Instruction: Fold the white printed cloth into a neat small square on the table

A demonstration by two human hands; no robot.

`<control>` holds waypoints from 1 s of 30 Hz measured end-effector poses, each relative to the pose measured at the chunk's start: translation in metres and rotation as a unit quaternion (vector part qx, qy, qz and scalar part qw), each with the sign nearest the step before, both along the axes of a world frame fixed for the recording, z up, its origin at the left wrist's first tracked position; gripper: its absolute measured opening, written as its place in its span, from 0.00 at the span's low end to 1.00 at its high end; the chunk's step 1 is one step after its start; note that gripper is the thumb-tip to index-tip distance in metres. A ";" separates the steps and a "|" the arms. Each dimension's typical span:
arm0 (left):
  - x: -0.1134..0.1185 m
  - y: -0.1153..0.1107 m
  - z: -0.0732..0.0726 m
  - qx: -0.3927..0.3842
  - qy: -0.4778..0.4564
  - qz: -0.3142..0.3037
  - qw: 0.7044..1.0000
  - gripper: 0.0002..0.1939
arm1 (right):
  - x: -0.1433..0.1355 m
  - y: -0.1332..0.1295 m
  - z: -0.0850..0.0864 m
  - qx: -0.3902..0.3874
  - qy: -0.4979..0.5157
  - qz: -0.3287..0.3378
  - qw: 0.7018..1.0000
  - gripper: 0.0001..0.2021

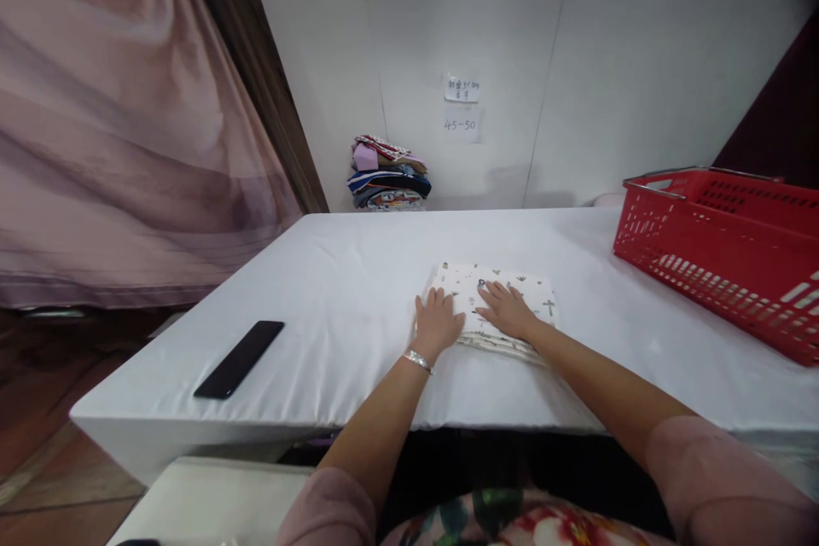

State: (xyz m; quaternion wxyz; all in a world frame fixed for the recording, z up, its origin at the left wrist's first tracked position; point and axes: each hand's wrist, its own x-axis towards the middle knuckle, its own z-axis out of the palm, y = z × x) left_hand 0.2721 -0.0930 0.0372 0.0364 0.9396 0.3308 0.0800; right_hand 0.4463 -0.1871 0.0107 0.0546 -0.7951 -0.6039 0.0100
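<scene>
A white cloth with small printed figures (528, 290) lies folded in several layers on the white-covered table. My left hand (438, 321) rests on its left edge, fingers stretched forward and a silver bracelet at the wrist. Flat on the middle of the cloth lies my right hand (508, 310), its fingers spread. Neither hand grips the fabric; both press on it from above. The cloth's layered near edge shows between and to the right of my hands.
A black phone (239, 360) lies on the table (345, 307) at the left. At the right stands a red plastic basket (723, 230) with metal handles. Folded clothes (389, 179) are piled beyond the far edge, near two paper notes (461, 109) on the wall. Pink curtain hangs left.
</scene>
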 end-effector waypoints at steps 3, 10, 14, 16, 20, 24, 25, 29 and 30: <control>0.014 -0.002 0.011 0.007 -0.005 -0.013 1.000 0.29 | 0.000 0.000 0.000 -0.001 -0.003 -0.003 1.000 0.32; 0.020 -0.003 -0.009 -0.008 -0.019 -0.035 0.999 0.32 | -0.001 0.000 0.002 -0.006 -0.001 -0.005 1.000 0.31; 0.016 -0.003 -0.016 -0.001 -0.025 -0.035 0.999 0.31 | -0.002 -0.001 0.003 -0.005 0.005 -0.002 1.000 0.30; 0.016 -0.004 -0.015 -0.001 -0.027 -0.035 0.999 0.31 | -0.003 -0.001 0.005 -0.009 0.013 -0.005 1.000 0.30; 0.017 -0.004 -0.014 -0.003 -0.026 -0.032 0.999 0.31 | -0.004 0.000 0.014 -0.024 0.050 -0.013 0.998 0.30; 0.017 -0.003 -0.015 -0.009 -0.023 -0.033 0.999 0.31 | 0.000 -0.010 0.026 -0.049 0.096 -0.027 0.994 0.29; 0.017 -0.004 -0.015 -0.008 -0.023 -0.033 0.999 0.31 | 0.002 -0.016 0.027 -0.049 0.097 -0.030 0.994 0.28; 0.016 -0.004 -0.015 -0.002 -0.025 -0.033 0.999 0.31 | 0.010 -0.047 0.022 -0.025 0.081 -0.065 0.994 0.26; 0.016 -0.004 -0.015 0.000 -0.025 -0.035 0.999 0.31 | 0.012 -0.056 0.017 -0.012 0.077 -0.079 0.994 0.25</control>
